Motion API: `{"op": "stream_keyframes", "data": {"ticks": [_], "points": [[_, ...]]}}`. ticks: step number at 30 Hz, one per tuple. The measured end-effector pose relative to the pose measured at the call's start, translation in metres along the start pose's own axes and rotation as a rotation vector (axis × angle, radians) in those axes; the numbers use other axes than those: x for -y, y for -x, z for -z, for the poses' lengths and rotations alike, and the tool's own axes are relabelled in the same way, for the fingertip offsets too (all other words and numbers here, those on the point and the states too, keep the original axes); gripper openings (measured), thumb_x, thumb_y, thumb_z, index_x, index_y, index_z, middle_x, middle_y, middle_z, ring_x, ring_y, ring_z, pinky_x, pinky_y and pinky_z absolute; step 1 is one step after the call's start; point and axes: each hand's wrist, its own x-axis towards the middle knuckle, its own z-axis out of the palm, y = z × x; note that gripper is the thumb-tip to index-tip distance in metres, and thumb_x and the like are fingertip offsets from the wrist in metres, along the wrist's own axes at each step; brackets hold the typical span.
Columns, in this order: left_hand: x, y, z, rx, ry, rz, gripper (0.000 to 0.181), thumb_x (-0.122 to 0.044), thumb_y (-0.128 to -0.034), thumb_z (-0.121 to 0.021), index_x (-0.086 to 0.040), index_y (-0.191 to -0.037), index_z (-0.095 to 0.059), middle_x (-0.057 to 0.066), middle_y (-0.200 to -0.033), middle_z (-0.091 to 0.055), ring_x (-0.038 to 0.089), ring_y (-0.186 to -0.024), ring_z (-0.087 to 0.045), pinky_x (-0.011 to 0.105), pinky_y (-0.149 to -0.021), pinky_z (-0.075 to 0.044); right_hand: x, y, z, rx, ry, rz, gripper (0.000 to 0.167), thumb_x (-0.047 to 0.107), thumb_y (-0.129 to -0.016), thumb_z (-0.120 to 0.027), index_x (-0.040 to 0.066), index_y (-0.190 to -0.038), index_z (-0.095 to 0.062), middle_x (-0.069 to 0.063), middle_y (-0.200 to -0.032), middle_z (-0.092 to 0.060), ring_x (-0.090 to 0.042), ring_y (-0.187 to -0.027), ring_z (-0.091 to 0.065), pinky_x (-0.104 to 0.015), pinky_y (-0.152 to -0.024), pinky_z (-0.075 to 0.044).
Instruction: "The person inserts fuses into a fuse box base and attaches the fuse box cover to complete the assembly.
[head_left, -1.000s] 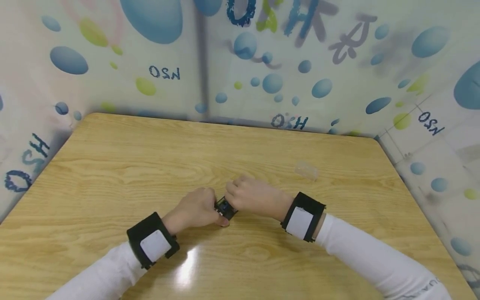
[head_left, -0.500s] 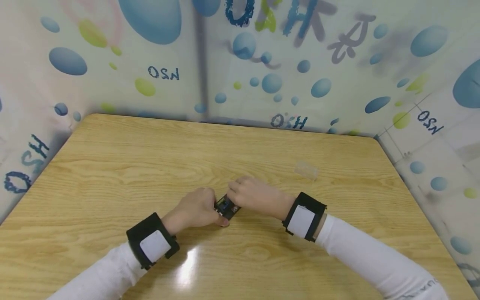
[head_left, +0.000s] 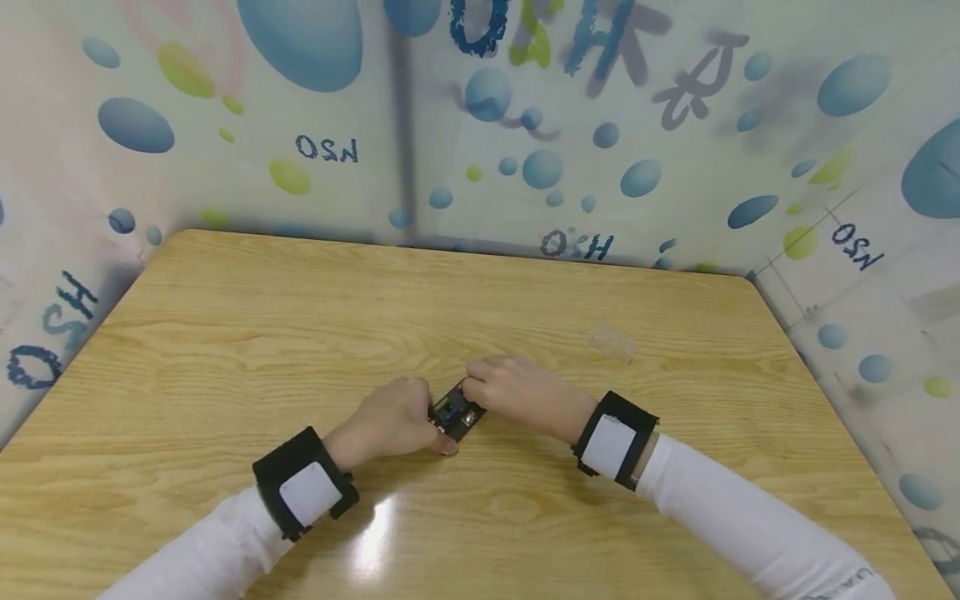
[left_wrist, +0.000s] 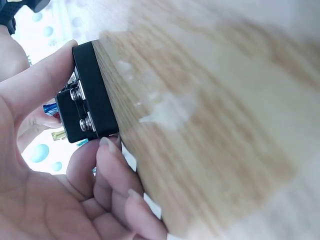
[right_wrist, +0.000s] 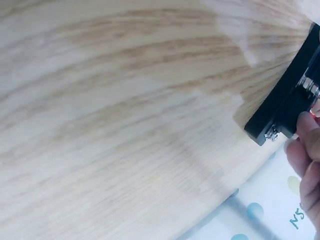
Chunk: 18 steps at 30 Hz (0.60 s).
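Note:
A small black electrical block [head_left: 452, 411] with metal screws and blue, red and yellow parts is between the two hands, just over the wooden table. My left hand [head_left: 386, 418] grips its left end; in the left wrist view the thumb [left_wrist: 47, 75] presses one side and curled fingers support the other. My right hand [head_left: 525, 396] has its fingers bent onto the block's upper right end. In the right wrist view the right fingertips [right_wrist: 306, 130] touch the black housing [right_wrist: 285, 95] near a screw; what exactly they pinch is partly out of frame.
A clear plastic piece [head_left: 611, 342] lies on the wooden table [head_left: 300, 308] beyond the right hand. A patterned sheet [head_left: 337, 192] with blue and green spots stands behind and beside the table. Both wrists wear black bands.
My right hand has shifted slightly right and away from the left hand, showing more of the block's top. The left hand stays in place with its grip.

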Motion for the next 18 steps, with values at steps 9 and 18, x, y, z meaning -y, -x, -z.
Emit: {"op": "stream_keyframes", "data": {"ticks": [9, 18], "points": [[0.0001, -0.0016, -0.0016, -0.009, -0.003, -0.004, 0.042, -0.033, -0.0638, -0.09, -0.007, -0.076, -0.06, 0.004, -0.068, -0.061, 0.016, -0.055, -0.05, 0.026, -0.049, -0.037, 0.0025, 0.0015, 0.0008, -0.023, 0.106, 0.04, 0.01, 0.011, -0.087, -0.074, 0.01, -0.094, -0.066, 0.001, -0.091, -0.064, -0.011, -0.086, -0.067, -0.024, -0.077, -0.056], [0.0015, -0.0007, -0.0021, -0.011, 0.005, -0.003, 0.042, -0.031, -0.0644, -0.09, -0.006, -0.078, -0.06, 0.005, -0.07, -0.061, 0.016, -0.056, -0.051, 0.026, -0.05, -0.038, 0.0001, 0.0017, -0.0014, -0.003, 0.071, 0.027, 0.023, 0.008, -0.082, -0.076, 0.012, -0.099, -0.062, 0.001, -0.095, -0.062, -0.014, -0.088, -0.066, -0.027, -0.08, -0.056]]}}
